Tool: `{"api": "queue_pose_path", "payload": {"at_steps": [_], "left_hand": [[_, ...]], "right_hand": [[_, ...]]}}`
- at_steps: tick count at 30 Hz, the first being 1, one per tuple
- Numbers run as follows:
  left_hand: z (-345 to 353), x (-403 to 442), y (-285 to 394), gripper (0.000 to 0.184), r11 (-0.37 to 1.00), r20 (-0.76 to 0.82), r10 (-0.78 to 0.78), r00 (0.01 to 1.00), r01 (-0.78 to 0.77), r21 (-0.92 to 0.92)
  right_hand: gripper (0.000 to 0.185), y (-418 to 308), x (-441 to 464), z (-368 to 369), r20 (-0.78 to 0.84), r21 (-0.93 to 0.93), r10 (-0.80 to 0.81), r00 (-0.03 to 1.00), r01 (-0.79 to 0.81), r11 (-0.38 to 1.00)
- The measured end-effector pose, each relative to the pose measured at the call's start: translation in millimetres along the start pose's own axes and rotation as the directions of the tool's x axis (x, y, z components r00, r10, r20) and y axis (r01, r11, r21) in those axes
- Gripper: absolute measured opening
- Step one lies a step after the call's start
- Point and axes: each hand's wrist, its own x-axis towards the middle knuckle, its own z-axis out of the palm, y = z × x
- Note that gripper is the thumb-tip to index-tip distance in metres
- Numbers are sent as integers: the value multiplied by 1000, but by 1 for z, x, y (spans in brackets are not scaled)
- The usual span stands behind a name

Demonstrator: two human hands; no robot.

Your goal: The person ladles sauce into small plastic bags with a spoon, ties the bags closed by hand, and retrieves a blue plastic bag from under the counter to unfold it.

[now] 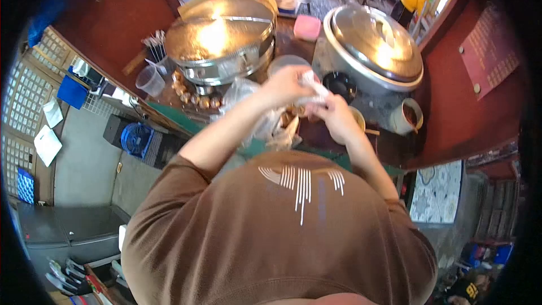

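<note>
Shiny round metal steamer (221, 42), glossy domed pot lid (364, 33), crinkled clear plastic bag (239, 92), left hand (289, 85) and right hand (336, 116) pinching thin crumpled white sheet (314, 87), material unclear

Two hands (286, 86) (339, 118), two lidded vessels (226, 36) (372, 42), one black bowl (340, 86)

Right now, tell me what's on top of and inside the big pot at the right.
On top of the pot sits a shiny lid with a handle. Whatever is inside cannot be seen: the lid covers it.
</note>
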Motion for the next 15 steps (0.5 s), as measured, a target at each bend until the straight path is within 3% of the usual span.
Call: {"api": "queue_pose_path", "payload": {"at_steps": [1,2,3,5,7,9,11,14,15], "left_hand": [[-8,2,4,24,997,60,-53,997,57,-60],[-17,2,12,23,995,125,-58,991,66,-68],[-21,-2,26,22,985,140,-89,986,108,-137],[-30,0,21,22,990,63,-26,998,34,-134],[-46,-1,21,21,977,-101,-101,990,80,-197],[-62,-3,18,32,877,-121,-7,993,-52,-478],[-62,-11,12,42,698,-283,36,959,-226,-679],[-35,-18,-22,57,801,-172,69,983,-158,-577],[-20,-17,-33,68,910,-19,134,991,-131,-393]], "right_hand": [[15,2,1,-4,32,34,57,998,-58,998],[20,-7,-1,-6,43,30,-10,999,8,1000],[23,-29,-5,-5,34,121,88,996,-92,988],[19,-17,-5,-13,97,142,86,992,-99,985],[19,-10,-5,-14,71,147,51,996,-61,987],[19,-9,-5,-13,55,207,56,997,-66,976],[18,-12,-7,-12,51,321,104,993,-115,940],[20,-16,-8,-12,33,323,145,989,-148,935],[20,-16,-6,-13,48,296,138,989,-146,944]]}}
